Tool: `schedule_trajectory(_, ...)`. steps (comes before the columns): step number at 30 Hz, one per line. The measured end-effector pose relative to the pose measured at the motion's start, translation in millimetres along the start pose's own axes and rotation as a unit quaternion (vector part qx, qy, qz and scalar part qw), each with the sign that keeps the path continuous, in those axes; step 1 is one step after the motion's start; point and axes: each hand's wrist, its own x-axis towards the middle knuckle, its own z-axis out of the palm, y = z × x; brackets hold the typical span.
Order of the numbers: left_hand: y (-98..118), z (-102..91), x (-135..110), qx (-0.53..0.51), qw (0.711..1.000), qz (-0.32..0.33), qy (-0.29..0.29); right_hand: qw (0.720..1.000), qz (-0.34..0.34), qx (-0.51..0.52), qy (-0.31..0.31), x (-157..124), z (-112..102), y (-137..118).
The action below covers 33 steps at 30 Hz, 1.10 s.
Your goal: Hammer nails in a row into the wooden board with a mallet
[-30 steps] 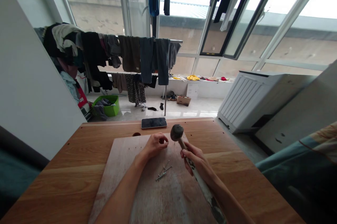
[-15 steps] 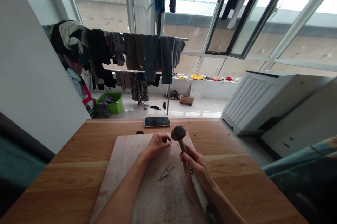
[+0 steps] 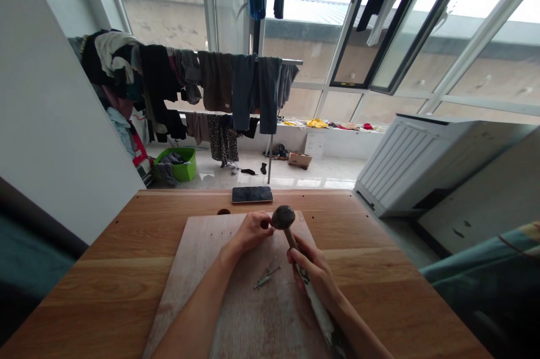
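My right hand (image 3: 313, 273) grips the wooden handle of a hammer (image 3: 283, 217), whose dark round head sits low over the far part of a pale wooden board (image 3: 198, 269). My left hand (image 3: 251, 231) rests on the board just left of the hammer head, fingers pinched together on something too small to make out. A few loose nails (image 3: 265, 277) lie on the board between my forearms.
The board lies on a brown wooden table (image 3: 122, 246). A dark phone (image 3: 252, 194) lies flat at the table's far edge. Beyond are a clothes rack (image 3: 219, 86) full of garments, a green basket (image 3: 179, 163) and a white cabinet (image 3: 415, 156).
The hammer head has come down and left, close to my left hand's fingertips. My left hand has stayed in place on the board.
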Motion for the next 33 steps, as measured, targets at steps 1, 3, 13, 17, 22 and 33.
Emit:
schedule_trajectory(1, -0.1, 0.0, -0.1, 0.0, 1.0, -0.001, 0.0, 1.0, 0.0, -0.001, 0.0, -0.1, -0.1, 0.4)
schedule_trajectory(3, -0.4, 0.2, -0.5, 0.002, 1.0, -0.003, 0.0, 1.0, 0.002, 0.004, 0.002, -0.4, -0.3, 0.6)
schedule_trajectory(13, 3.7, -1.8, 2.3, 0.058, 0.998, -0.035, -0.017, 0.994, -0.04, 0.038, 0.093, 7.3, -4.0, -5.4)
schedule_trajectory(17, 18.5, -12.2, -5.2, 0.123, 0.99, -0.053, -0.034, 0.995, -0.039, 0.015, 0.087, 10.0, -5.3, -6.1)
schedule_trajectory(22, 52.2, -14.5, -34.8, 0.221, 0.964, -0.064, -0.135, 0.993, -0.05, 0.019, 0.109, 9.6, -3.9, -8.2)
schedule_trajectory(33, 66.9, -16.9, -40.9, 0.275, 0.948, -0.068, -0.141, 0.994, -0.055, -0.013, 0.098, 9.2, -2.9, -8.8)
